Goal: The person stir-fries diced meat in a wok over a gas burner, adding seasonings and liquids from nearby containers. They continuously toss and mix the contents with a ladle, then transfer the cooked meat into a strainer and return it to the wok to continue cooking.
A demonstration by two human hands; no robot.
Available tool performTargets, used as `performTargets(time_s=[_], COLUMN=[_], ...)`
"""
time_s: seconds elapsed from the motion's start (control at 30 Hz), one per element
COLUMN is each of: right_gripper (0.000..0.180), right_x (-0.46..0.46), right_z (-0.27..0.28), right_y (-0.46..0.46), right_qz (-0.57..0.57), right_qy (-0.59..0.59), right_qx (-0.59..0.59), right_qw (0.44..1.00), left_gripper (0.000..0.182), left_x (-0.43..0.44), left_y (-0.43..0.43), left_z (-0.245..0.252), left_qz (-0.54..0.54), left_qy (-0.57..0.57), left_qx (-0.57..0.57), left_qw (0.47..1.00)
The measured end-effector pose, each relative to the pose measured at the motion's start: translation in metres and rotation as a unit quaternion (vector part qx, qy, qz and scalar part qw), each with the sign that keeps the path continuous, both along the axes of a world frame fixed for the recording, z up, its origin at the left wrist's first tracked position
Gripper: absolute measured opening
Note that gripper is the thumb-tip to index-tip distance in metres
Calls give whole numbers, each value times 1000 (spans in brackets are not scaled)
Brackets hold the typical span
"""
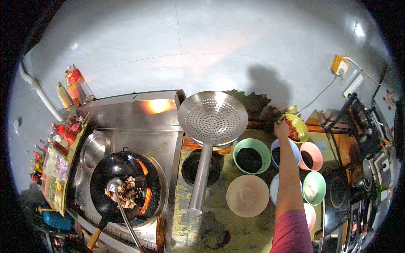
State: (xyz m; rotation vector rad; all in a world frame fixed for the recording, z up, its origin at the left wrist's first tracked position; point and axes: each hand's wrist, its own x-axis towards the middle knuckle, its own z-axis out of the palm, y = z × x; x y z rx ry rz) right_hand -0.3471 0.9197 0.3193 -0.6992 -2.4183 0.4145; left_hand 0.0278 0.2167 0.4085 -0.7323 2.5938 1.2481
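My right hand [281, 129] reaches to the left rim of a yellow bowl [303, 126] that holds dried red chillies [292, 128]; its fingers are too small to read. My left hand is out of view. On the stove at the left, a black wok [107, 164] with a wooden handle [94, 238] sits tilted over the burner, orange flame showing at its right side. Chopped meat pieces [128, 199] lie in the wok. A metal ladle [121, 205] rests in them, its handle running towards the bottom edge.
A perforated metal strainer [213, 117] lies over a container mid-counter. Right of it stand green [265, 155], blue [295, 151] and pink bowls [316, 151], with a beige bowl [247, 196] nearer. Seasoning trays [53, 183] and bottles [65, 134] line the left side. A metal lid [95, 150] lies behind the wok.
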Motion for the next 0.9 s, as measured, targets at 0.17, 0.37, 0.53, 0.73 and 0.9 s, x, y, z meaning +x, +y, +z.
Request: performTargets(time_s=[0.17,0.37,0.53,0.73,0.9], right_gripper=[34,39,25,17,20], right_x=[-14,61,239,373,404], right_z=[-2,89,177,153,123], right_y=[-16,-51,-156,-359,-483], right_qz=[9,56,229,113,217], right_qy=[65,126,109,29,9], right_qx=[-83,-136,-283,-467,-402], right_qw=[994,981,925,877,889], left_gripper=[27,26,22,47,48], left_x=[0,-8,-45,-35,0], left_y=[39,82,128,175,105], left_z=[14,36,50,45,23], left_qz=[-111,-309,-532,-463,-391], left_qy=[-77,-112,-28,212,296], left_qx=[-12,17,64,234,176], left_qw=[991,944,844,828,853])
